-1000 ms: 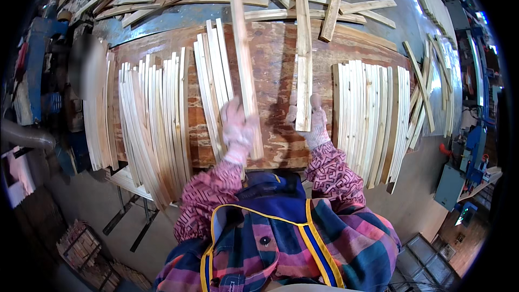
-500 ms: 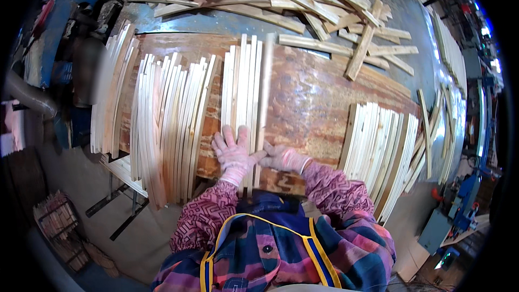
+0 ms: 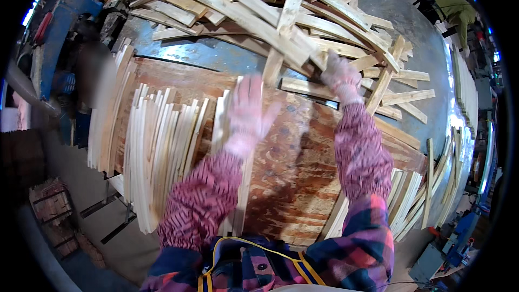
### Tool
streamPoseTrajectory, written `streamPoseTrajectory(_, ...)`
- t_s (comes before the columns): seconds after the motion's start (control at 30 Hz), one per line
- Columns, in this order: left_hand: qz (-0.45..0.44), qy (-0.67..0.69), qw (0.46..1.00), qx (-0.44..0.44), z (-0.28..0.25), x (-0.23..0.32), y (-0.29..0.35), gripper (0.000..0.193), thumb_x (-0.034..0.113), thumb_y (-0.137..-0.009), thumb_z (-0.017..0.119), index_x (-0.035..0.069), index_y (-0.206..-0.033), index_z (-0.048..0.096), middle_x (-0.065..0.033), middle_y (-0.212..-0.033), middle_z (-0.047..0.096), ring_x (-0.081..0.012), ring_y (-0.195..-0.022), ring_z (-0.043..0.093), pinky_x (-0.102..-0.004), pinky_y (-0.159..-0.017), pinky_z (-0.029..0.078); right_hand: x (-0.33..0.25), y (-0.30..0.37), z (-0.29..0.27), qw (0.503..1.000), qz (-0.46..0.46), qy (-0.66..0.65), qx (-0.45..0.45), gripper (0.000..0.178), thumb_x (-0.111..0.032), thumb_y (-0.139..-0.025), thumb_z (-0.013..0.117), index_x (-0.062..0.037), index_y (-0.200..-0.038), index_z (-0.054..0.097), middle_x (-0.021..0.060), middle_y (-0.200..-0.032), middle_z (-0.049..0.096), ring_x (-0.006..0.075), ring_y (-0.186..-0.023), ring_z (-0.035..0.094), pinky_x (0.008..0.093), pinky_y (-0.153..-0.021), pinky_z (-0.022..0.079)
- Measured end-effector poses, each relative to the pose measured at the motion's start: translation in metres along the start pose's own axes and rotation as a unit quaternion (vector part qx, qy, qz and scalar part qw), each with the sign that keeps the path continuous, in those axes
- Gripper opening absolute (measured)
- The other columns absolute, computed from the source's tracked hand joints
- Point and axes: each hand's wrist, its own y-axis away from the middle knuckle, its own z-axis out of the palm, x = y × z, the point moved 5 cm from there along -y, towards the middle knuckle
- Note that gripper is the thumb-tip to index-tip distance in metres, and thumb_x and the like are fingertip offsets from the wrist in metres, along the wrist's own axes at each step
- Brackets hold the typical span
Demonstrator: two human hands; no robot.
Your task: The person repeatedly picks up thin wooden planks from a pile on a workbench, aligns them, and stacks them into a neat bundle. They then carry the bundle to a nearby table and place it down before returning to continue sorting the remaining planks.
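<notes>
Beyond the brown surface (image 3: 294,194) sprawls a pile of wooden strips (image 3: 243,20). One short row (image 3: 218,123) lies under the left hand (image 3: 246,111) (blurred), grip spread wide, empty; the right hand (image 3: 341,78), at the pile, has a grip I cannot tell.

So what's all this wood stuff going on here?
A person is working with wood strips. Their left hand, spread open, is over a few of them on the brown board. Their right hand is at the messy pile beyond it, but blur hides whether it grips a piece. More strips lie side by side in left rows and a right row.
</notes>
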Motion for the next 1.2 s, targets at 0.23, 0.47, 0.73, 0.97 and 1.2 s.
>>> streamPoseTrajectory(0.23, -0.403, 0.262, 0.872, -0.098, 0.034, 0.033, -0.141, 0.132, 0.064, -0.071, 0.076, 0.002, -0.156, -0.003, -0.0335, -0.153, 0.027, -0.0387, -0.136, 0.043, -0.0409, -0.112, 0.04, 0.024, 0.086, -0.015, 0.994, 0.025, -0.096, -0.046, 0.087, -0.038, -0.081, 0.075, -0.0202, -0.154, 0.031, 0.0218, -0.133, 0.058, 0.0378, -0.119, 0.06, 0.0432, -0.099, 0.05)
streamPoseTrajectory(0.47, -0.326, 0.665, 0.672, -0.014, 0.048, 0.05, -0.09, 0.107, 0.021, -0.077, 0.081, 0.003, -0.154, 0.01, -0.0276, -0.137, 0.05, -0.0316, -0.107, 0.064, -0.0358, -0.103, 0.049, 0.052, 0.135, 0.039, 0.659, -0.053, -0.728, -0.181, 0.065, -0.014, -0.084, 0.07, 0.0003, -0.143, 0.047, 0.0145, -0.115, 0.068, 0.0163, -0.071, 0.065, 0.028, -0.059, 0.056)
streamPoseTrajectory(0.73, 0.031, 0.963, 0.052, -0.264, -0.029, 0.002, 0.044, 0.068, 0.022, -0.081, 0.075, 0.002, -0.137, 0.042, -0.0107, -0.105, 0.055, -0.0258, -0.106, 0.053, -0.0372, -0.092, 0.052, 0.015, 0.325, 0.236, 0.849, -0.001, -0.502, -0.167, 0.043, -0.023, -0.087, 0.07, 0.0028, -0.121, 0.059, 0.0145, -0.094, 0.069, 0.0226, -0.082, 0.067, 0.0356, -0.073, 0.055)
streamPoseTrajectory(0.97, -0.067, 0.952, -0.045, -0.296, -0.065, -0.056, 0.149, 0.068, 0.026, -0.086, 0.073, -0.002, -0.139, 0.04, -0.0132, -0.1, 0.054, -0.0277, -0.103, 0.057, -0.0399, -0.098, 0.051, -0.117, 0.426, 0.193, 0.909, -0.139, -0.218, -0.327, 0.054, -0.037, -0.093, 0.062, -0.0046, -0.135, 0.051, 0.0258, -0.114, 0.065, 0.0392, -0.104, 0.065, 0.0436, -0.085, 0.054)
streamPoseTrajectory(1.2, -0.174, 0.887, 0.357, -0.233, -0.058, -0.073, 0.254, 0.042, 0.022, -0.1, 0.055, -0.01, -0.125, 0.053, -0.0214, -0.104, 0.067, -0.0282, -0.097, 0.069, -0.0369, -0.081, 0.06, -0.124, 0.327, 0.124, 0.866, -0.083, -0.474, -0.137, 0.067, -0.035, -0.087, 0.07, -0.0062, -0.142, 0.045, 0.0202, -0.12, 0.065, 0.0317, -0.112, 0.063, 0.0366, -0.091, 0.053)
